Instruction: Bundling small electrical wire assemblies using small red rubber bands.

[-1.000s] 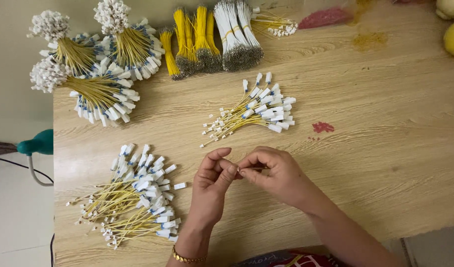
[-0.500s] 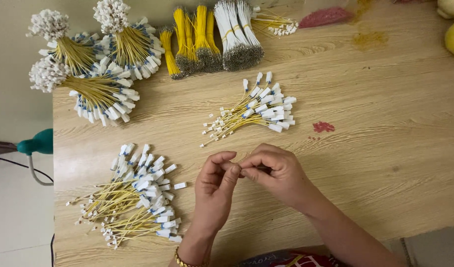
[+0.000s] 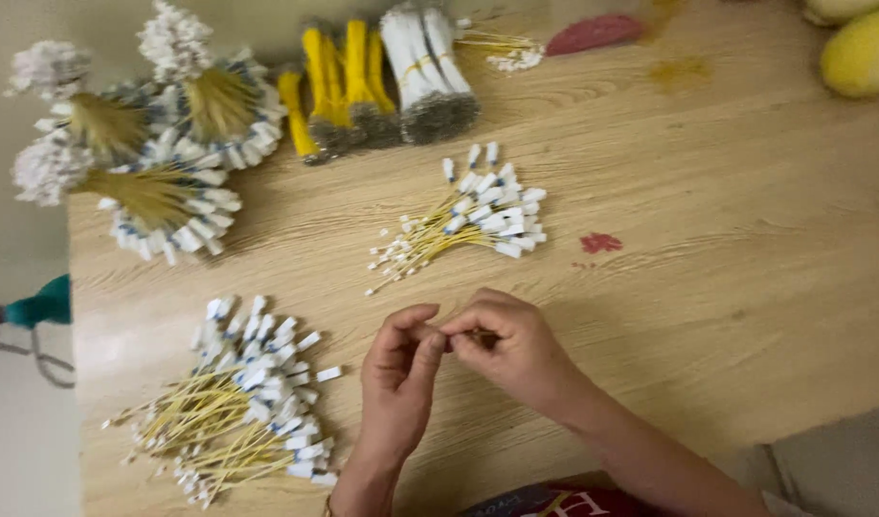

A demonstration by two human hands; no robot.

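Observation:
My left hand (image 3: 398,383) and my right hand (image 3: 509,347) meet fingertip to fingertip over the wooden table (image 3: 708,316), pinching a small thin piece between them; it is mostly hidden by the fingers. A loose pile of yellow wires with white tags (image 3: 238,402) lies just left of my left hand. A second, smaller pile of the same wires (image 3: 468,220) lies beyond my hands, toward the middle of the table.
Bound round bundles of tagged wires (image 3: 152,191) sit at the far left. Yellow and white banded wire bundles (image 3: 382,77) lie along the far edge. A yellow fruit (image 3: 866,53) rests at the far right corner. A red spot (image 3: 600,243) marks the wood.
Both hands have stayed together in nearly the same place, the fingers shifting slightly around the small piece. The piles have not moved.

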